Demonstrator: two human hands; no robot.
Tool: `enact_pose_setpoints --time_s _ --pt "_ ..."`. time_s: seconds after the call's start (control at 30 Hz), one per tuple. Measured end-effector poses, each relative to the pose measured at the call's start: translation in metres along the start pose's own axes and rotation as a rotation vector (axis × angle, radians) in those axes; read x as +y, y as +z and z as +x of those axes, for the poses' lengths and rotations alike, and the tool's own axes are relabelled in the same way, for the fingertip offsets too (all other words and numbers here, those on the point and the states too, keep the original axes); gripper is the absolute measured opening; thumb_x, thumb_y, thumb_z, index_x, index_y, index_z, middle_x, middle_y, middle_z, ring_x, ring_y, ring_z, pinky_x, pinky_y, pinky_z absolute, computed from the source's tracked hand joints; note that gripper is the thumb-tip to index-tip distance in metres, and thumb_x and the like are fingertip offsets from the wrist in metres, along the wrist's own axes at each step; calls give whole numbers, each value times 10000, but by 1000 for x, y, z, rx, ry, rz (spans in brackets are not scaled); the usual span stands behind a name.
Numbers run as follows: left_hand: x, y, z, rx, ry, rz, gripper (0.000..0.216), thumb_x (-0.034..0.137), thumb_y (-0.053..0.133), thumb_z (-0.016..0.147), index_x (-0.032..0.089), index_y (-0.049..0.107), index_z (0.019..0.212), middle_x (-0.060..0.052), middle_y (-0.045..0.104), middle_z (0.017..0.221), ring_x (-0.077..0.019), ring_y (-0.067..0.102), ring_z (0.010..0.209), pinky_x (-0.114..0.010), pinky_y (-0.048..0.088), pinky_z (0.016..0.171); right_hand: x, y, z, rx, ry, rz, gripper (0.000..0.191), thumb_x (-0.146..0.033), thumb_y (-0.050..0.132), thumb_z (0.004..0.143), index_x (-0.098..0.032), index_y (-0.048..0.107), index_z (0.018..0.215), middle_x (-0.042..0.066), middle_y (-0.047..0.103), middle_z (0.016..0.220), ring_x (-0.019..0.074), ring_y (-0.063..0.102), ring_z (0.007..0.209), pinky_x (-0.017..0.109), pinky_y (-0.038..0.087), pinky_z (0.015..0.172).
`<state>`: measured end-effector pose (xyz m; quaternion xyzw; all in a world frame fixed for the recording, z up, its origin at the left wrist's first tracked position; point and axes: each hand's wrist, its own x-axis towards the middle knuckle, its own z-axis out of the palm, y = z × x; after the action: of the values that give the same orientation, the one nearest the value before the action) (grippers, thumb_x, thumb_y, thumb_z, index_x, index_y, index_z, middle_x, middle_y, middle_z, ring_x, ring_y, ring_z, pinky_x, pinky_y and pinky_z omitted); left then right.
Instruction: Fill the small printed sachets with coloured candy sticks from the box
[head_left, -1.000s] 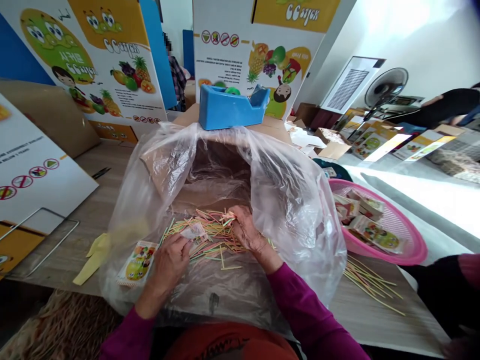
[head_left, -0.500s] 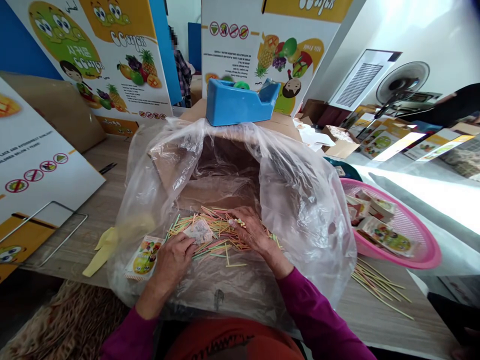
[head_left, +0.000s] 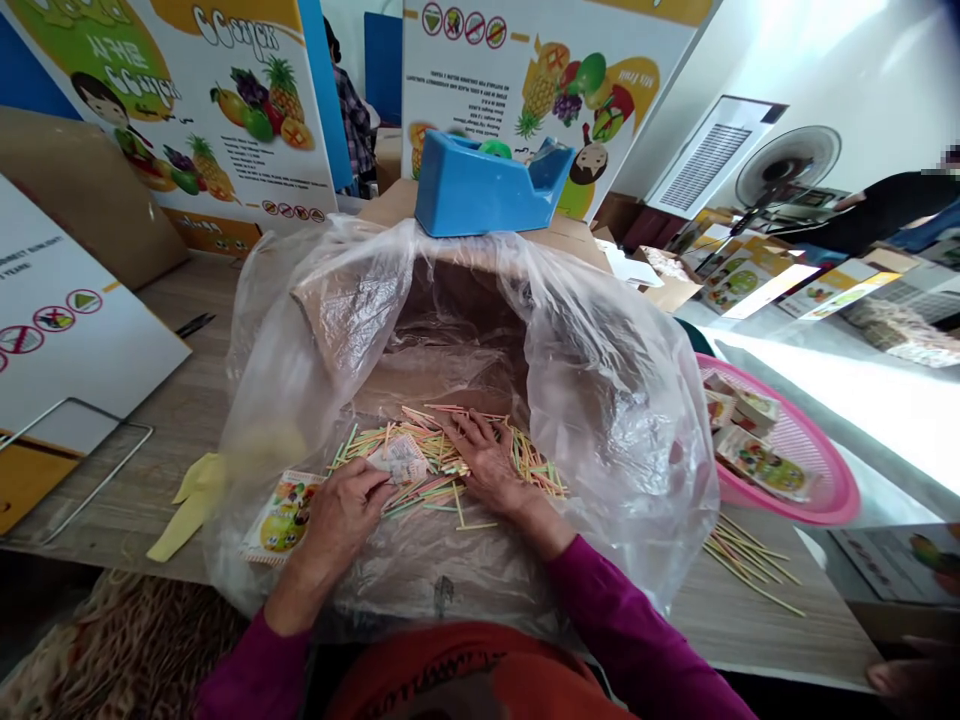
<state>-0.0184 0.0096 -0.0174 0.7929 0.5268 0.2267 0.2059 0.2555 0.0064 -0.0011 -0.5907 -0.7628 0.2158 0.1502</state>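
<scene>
My left hand (head_left: 349,510) pinches a small white printed packet (head_left: 403,460) by its near edge, its far part lying over the candy sticks. My right hand (head_left: 487,460) lies palm down on the pile of thin pastel candy sticks (head_left: 536,468), fingers stretched forward. Some stick ends show beside its thumb; what is under the palm is hidden. The pile rests on clear plastic sheeting (head_left: 622,440) that lines a cardboard box (head_left: 420,375) with its mouth facing me. Left of my left hand lies another packet (head_left: 281,515) with a green cartoon print.
A blue tape dispenser (head_left: 487,185) stands on the box. At right are a pink basket (head_left: 836,480) holding filled packets and loose sticks (head_left: 750,570) on the table (head_left: 697,630). Yellow scraps (head_left: 187,500) and a wire stand (head_left: 112,480) lie left. Printed cartons surround the back; other people are beyond.
My right hand has turned palm down and spread its fingers over the pile; the bundle of stick ends seen in it is now mostly hidden. My left hand keeps its packet almost in place.
</scene>
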Motion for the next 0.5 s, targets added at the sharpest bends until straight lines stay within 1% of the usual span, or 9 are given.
enact_pose_setpoints --time_s 0.03,0.07,0.1,0.17,0.2,0.27,0.33,0.4,0.5 --pt "0 1 -1 3 1 -11 206 285 674 939 247 873 904 -64 765 897 -231 723 862 -338 541 796 2 3 0 1 28 -79 677 -244 672 989 -278 525 1649 138 401 1772 399 262 1669 708 189 1315" --pt "0 1 -1 11 2 -28 209 284 671 934 247 873 894 -66 763 888 -231 720 861 -340 544 798 5 4 0 12 39 -94 642 -260 663 1000 -264 550 1632 142 374 1785 404 245 1676 714 192 1314" --pt "0 2 -2 24 4 -55 216 285 665 931 246 871 881 -66 760 876 -231 718 857 -342 546 797 7 4 -1 41 34 -49 578 -303 640 1026 -256 591 1600 136 371 1787 394 241 1680 702 202 1322" --pt "-2 2 -4 85 6 -128 242 295 645 931 242 859 832 -63 752 835 -225 711 822 -340 545 776 10 -2 -4 147 0 176 472 -424 562 1083 -260 680 1509 108 429 1761 346 295 1670 643 242 1344" --pt "-2 1 -4 134 5 -170 254 304 638 931 240 849 805 -60 748 812 -220 705 800 -337 541 759 11 -6 -7 205 -11 325 467 -484 513 1104 -272 706 1473 92 475 1734 313 354 1648 605 265 1353" --pt "-1 -2 -3 237 4 -260 254 327 647 919 236 825 762 -49 742 773 -209 691 754 -327 532 718 8 -15 -11 299 -12 620 513 -583 417 1126 -302 748 1400 63 601 1634 263 499 1562 549 308 1359" --pt "5 -7 1 310 4 -348 224 352 687 891 234 812 746 -40 748 760 -202 686 735 -319 534 703 1 -25 -12 338 -4 825 607 -688 351 1109 -317 798 1285 58 711 1497 267 587 1485 552 337 1354" --pt "17 -11 7 311 10 -434 201 373 732 864 233 807 741 -34 755 755 -197 687 730 -315 543 705 -10 -33 -11 320 -18 949 709 -796 326 1060 -308 826 1177 76 763 1404 301 605 1467 578 361 1343" --pt "41 -10 17 215 11 -557 198 391 780 836 227 806 729 -38 759 743 -192 683 722 -310 544 703 -27 -43 -6 273 -84 1053 758 -847 298 1032 -309 826 1110 82 766 1392 318 602 1472 585 403 1320"
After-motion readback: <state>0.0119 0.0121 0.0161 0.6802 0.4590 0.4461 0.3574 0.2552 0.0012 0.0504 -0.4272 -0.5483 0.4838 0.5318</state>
